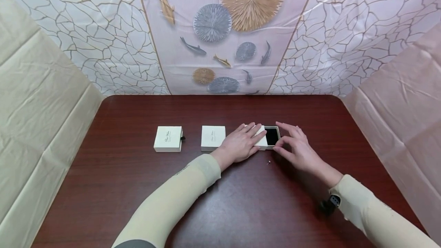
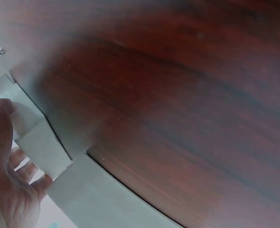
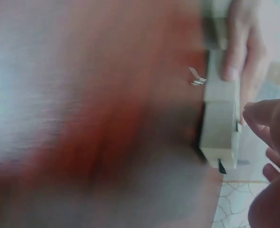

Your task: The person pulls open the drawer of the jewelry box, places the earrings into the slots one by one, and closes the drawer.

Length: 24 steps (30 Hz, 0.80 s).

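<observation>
My left hand (image 1: 241, 143) rests with its fingers spread flat on the white sleeve (image 1: 263, 141) of a small slide-out gift box. The box's drawer (image 1: 280, 135) sticks out to the right, showing a black lining. Beside the drawer is my right hand (image 1: 299, 150), thumb and index finger bent near its right front corner. In the right wrist view, those fingertips (image 3: 252, 113) appear apart from the box; no object shows between them. A black ribbon tab (image 3: 222, 166) hangs from the drawer's end. A tiny metallic piece (image 1: 268, 162), its kind unclear, lies in front of the box.
Two more white boxes stand in the row to the left: a middle one (image 1: 213, 137) close to my left wrist, and a far-left one (image 1: 167, 139) with a black tab (image 1: 183, 138). The dark red wooden table (image 1: 224, 206) meets patterned cloth (image 1: 213, 30) at its back edge.
</observation>
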{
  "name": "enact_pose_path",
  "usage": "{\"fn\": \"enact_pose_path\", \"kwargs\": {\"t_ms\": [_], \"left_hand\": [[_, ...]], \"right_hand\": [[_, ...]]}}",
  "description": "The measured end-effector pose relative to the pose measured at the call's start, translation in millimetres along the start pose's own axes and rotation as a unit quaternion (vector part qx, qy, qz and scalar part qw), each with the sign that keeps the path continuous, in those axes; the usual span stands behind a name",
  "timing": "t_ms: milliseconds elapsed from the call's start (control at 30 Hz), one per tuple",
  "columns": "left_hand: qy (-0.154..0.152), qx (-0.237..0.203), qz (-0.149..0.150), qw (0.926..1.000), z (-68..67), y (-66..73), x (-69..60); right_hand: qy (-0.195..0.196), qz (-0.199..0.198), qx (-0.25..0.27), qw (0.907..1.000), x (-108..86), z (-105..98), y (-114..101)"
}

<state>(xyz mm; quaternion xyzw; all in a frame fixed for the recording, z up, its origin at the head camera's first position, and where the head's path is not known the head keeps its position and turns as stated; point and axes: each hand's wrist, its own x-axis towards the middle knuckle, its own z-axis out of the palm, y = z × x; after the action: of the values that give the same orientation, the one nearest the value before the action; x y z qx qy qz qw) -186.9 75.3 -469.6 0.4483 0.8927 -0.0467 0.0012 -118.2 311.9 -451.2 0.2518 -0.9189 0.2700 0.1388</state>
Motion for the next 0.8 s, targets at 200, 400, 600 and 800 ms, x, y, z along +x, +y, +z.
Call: {"fn": "enact_pose_path", "kwargs": {"t_ms": [200, 400, 600, 800], "left_hand": [[-0.009, -0.003, -0.004, 1.0000, -1.1, -0.8, -1.4], [-0.006, -0.001, -0.002, 1.0000, -1.6, -0.7, -0.9], [-0.005, -0.001, -0.002, 1.0000, -2.3, -0.9, -1.0], [-0.009, 0.007, -0.001, 0.9999, -2.5, -1.4, 0.6]], "right_hand": [[-0.039, 0.085, 0.056, 0.9940, 19.0, -12.7, 8.0], [-0.101, 0.142, 0.073, 0.9820, 34.7, -19.2, 23.1], [-0.148, 0.147, 0.052, 0.9766, 49.0, -17.1, 34.5], [-0.165, 0.119, 0.018, 0.9788, 58.3, -13.1, 37.9]]}}
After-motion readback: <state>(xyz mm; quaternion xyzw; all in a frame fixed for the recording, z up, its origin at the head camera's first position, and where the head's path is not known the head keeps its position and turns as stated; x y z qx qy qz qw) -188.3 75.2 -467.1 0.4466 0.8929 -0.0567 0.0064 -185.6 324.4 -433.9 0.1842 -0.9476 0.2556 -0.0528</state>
